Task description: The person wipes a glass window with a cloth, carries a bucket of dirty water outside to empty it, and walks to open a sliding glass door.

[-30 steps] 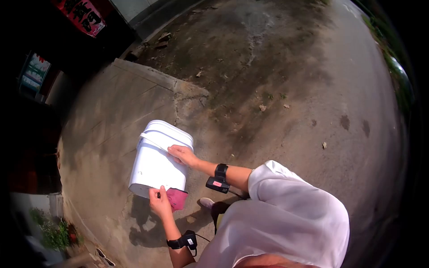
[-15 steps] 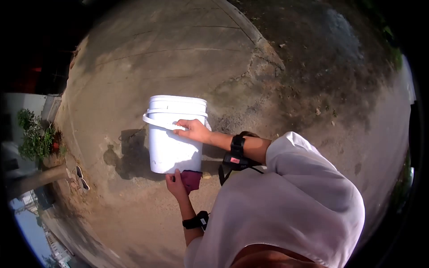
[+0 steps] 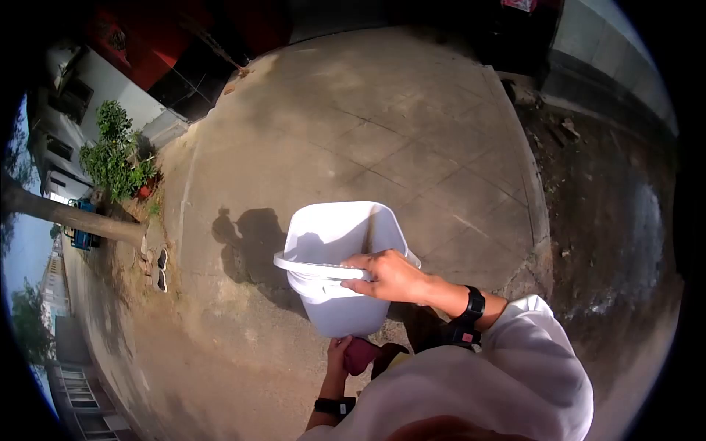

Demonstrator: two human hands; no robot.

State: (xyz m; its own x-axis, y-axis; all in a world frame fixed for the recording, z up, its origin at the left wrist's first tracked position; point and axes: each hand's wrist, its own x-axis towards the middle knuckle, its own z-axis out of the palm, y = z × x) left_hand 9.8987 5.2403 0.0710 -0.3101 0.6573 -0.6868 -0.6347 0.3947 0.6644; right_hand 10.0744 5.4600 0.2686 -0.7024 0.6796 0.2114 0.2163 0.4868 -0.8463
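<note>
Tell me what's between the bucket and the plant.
No object shows between the bucket and the plant: just ground, partly under a shadow. Seen in the head view.

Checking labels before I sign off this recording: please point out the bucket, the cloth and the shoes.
Bucket [image 3: 346, 316]: head view, on its outer wall.
Cloth [image 3: 359, 355]: head view, mid-fabric, beside the left hand [image 3: 336, 357].
Shoes [image 3: 162, 281]: head view, upper part of the lower shoe.

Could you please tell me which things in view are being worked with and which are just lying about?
In use:
- white plastic bucket, its white handle in the right hand
- dark red cloth, in the left hand near the base

Lying about:
- dark, white-edged shoes
- leafy green plant
</note>
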